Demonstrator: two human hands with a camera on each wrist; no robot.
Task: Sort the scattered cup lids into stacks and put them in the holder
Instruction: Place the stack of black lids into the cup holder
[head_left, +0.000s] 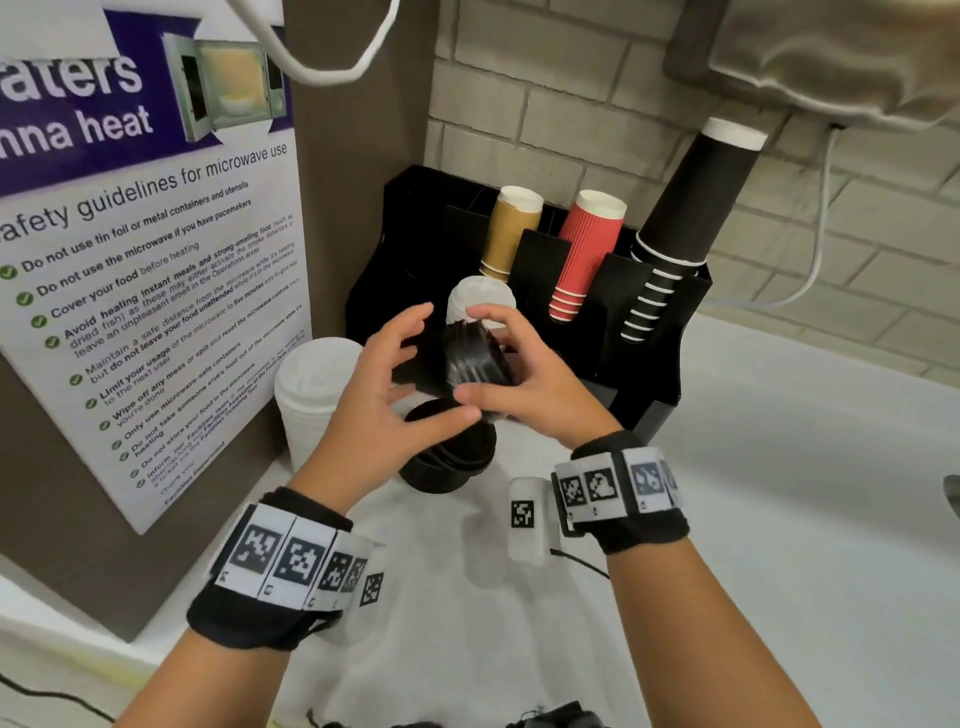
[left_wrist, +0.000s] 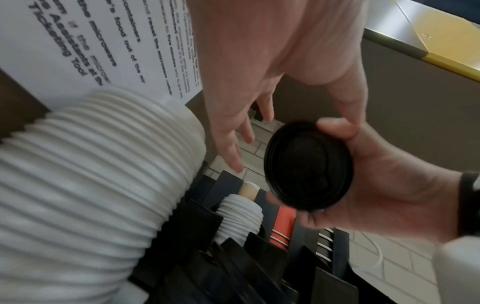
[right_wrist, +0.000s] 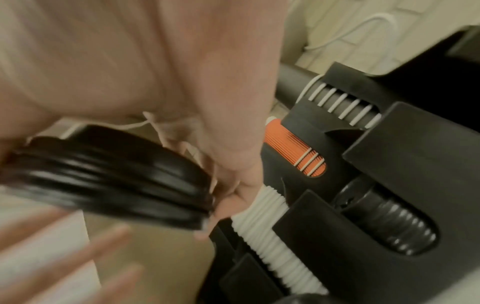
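Note:
My right hand (head_left: 470, 354) grips a short stack of black lids (head_left: 483, 364) on its side, just in front of the black holder (head_left: 649, 374). My left hand (head_left: 415, 358) is open beside the stack, with straight spread fingers (left_wrist: 231, 142) and the thumb near its lower edge. The left wrist view shows the held lids (left_wrist: 309, 166) end-on. A second black lid stack (head_left: 449, 452) stands on the counter below my hands. A tall white lid stack (head_left: 317, 395) stands to the left. More white lids (head_left: 480, 304) lie in a holder slot. Black lids (right_wrist: 389, 224) fill another slot.
Gold cups (head_left: 506, 228), red cups (head_left: 584, 260) and black cups (head_left: 680, 223) stand in the holder's back slots. A microwave poster (head_left: 145, 260) covers the panel on the left. The brick wall (head_left: 571, 104) is behind. The white counter (head_left: 779, 493) stretches to the right.

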